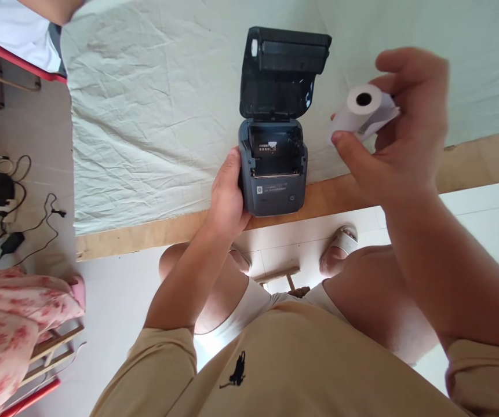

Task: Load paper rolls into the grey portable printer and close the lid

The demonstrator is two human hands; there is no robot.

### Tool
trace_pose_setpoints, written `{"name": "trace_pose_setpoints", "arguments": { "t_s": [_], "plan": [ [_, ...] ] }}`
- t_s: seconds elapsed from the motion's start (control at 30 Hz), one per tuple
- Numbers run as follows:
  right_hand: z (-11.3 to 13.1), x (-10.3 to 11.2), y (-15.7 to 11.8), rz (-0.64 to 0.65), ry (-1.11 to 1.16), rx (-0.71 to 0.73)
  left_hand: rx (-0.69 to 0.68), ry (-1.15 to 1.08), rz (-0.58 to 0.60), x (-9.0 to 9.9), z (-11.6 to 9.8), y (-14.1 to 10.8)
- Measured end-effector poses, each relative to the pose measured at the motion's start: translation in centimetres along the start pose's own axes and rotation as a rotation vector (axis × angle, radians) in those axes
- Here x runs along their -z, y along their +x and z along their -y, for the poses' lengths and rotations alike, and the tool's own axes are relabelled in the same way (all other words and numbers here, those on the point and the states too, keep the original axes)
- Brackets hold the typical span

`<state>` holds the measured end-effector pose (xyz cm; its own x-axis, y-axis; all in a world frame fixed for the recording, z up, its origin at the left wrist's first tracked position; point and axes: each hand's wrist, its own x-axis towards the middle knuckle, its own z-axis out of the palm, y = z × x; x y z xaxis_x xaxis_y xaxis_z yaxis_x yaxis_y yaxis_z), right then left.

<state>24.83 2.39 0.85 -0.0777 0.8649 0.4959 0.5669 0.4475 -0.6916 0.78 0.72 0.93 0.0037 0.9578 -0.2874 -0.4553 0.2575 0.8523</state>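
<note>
A dark portable label printer [275, 194] rests at the near edge of the cloth-covered table, its lid [277, 87] swung up and away from me. The paper bay inside shows no roll. My left hand [228, 194] grips the printer's left side, thumb up along the edge, its other fingers hidden behind the body. To the right of the printer, my right hand [401, 127] holds a white paper roll [356, 113] in the air between thumb and fingers. The roll's dark core hole faces up, and a loose flap of paper sticks out at its right.
Pale green wrinkled cloth [153, 116] covers the table, with a wooden edge [145, 234] along the front. Cables and a black adapter [12, 243] lie on the floor at left. Pink floral fabric [6, 324] hangs over a wooden frame. Part of another person's arm [51, 7] shows at top left.
</note>
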Motion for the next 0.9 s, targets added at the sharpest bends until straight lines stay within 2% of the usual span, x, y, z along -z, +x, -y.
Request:
{"name": "trace_pose_setpoints", "arguments": {
  "t_s": [0.1,0.17,0.3,0.37,0.53,0.63,0.73,0.83,0.9],
  "plan": [
    [2.4,-0.7,0.5,-0.058,0.062,0.158,-0.037,0.008,0.108,0.2,-0.1,-0.2],
    [3.5,-1.6,1.0,-0.004,0.021,0.158,-0.073,0.043,0.142,0.3,-0.1,-0.4],
    [3.5,-3.1,2.0,0.161,-0.091,0.109,-0.082,0.127,0.112,0.5,-0.3,-0.6],
    [3.1,-3.2,2.2,0.182,-0.076,0.134,-0.077,0.138,0.108,0.5,-0.3,-0.5],
    [2.9,-2.9,1.1,0.05,-0.014,0.302,-0.068,0.094,0.16,0.7,-0.2,-0.4],
    [3.5,-3.2,-0.1,0.047,-0.004,0.407,-0.123,0.1,0.175,0.7,-0.1,-0.5],
    [3.6,-3.5,-0.5,0.009,0.074,0.451,-0.165,0.18,0.159,0.8,-0.2,-0.5],
    [3.0,-3.4,-0.1,-0.151,0.168,0.383,-0.161,0.226,0.161,1.1,-0.1,-0.3],
    [2.2,-3.3,0.4,-0.176,0.173,0.255,-0.148,0.239,0.174,1.2,-0.2,-0.2]
  ]
}}
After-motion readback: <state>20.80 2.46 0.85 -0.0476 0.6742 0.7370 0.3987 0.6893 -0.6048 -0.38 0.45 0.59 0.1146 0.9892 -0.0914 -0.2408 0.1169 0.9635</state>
